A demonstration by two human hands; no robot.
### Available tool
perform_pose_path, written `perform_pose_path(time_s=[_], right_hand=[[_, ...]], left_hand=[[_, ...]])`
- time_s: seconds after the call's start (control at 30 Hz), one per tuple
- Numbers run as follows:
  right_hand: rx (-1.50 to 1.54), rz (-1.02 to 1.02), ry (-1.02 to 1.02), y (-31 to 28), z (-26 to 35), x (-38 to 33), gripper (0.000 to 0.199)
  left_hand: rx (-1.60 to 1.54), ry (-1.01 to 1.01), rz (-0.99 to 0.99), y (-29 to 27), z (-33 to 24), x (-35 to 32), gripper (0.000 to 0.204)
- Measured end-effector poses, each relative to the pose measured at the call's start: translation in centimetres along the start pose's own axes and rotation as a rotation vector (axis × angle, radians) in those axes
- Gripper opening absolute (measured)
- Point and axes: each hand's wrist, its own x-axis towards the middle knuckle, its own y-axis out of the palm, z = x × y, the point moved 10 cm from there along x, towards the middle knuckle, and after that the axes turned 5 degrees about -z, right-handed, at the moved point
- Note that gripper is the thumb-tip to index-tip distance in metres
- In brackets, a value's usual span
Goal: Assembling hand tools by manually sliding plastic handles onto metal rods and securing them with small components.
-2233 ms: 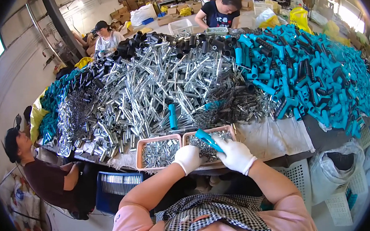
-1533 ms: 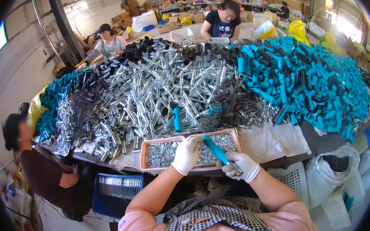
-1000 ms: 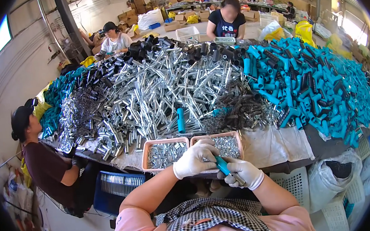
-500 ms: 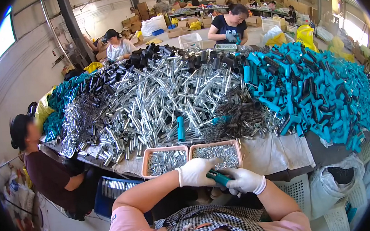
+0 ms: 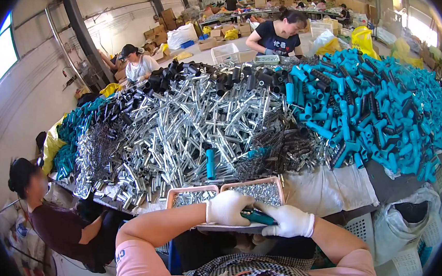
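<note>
Both my hands wear white gloves and meet over the front edge of the table. Between them is a teal plastic handle (image 5: pixel 259 217) with a dark part along it. My left hand (image 5: pixel 228 208) is closed around its left end, fingers partly hidden. My right hand (image 5: pixel 291 220) grips the other end, thumb on top. Just beyond my hands stand two pink trays of small metal parts, the left tray (image 5: pixel 169 199) and the right tray (image 5: pixel 281 185); my left glove covers part of their near side.
Silvery metal tubes (image 5: pixel 189 125) heap across the table, with dark springs (image 5: pixel 292 148) beside them. Teal handles (image 5: pixel 369 110) pile on the right, black sleeves (image 5: pixel 174 74) at the back. One teal handle (image 5: pixel 210 163) stands behind the trays. A co-worker (image 5: pixel 56 218) sits at left; others work across the table.
My hands, still on the teal handle, have shifted slightly left and closer to the trays, my left glove now overlapping them. The view has shifted a little. The co-worker opposite has moved their arms apart.
</note>
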Motion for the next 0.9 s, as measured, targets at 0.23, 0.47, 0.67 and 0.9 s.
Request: perform_pose_path(time_s=[0.23,0.47,0.67,0.9], right_hand=[[1.124,-0.218,0.372,-2.3,-8.4,1.3,0.066],[1.644,-0.468,0.458,-2.8,-16.0,0.1,0.058],[1.666,-0.397,0.503,-2.4,-16.6,0.3,0.054],[1.537,-0.325,0.506,-3.3,-16.2,0.3,0.064]], left_hand=[[0.285,-0.102,-0.216,-10.4,3.0,9.5,0.070],[0.498,-0.517,-0.571,-24.8,13.8,23.2,0.097],[0.465,-0.773,-0.448,-28.2,19.2,30.9,0.106],[0.172,-0.278,-0.334,-25.1,21.6,34.2,0.048]])
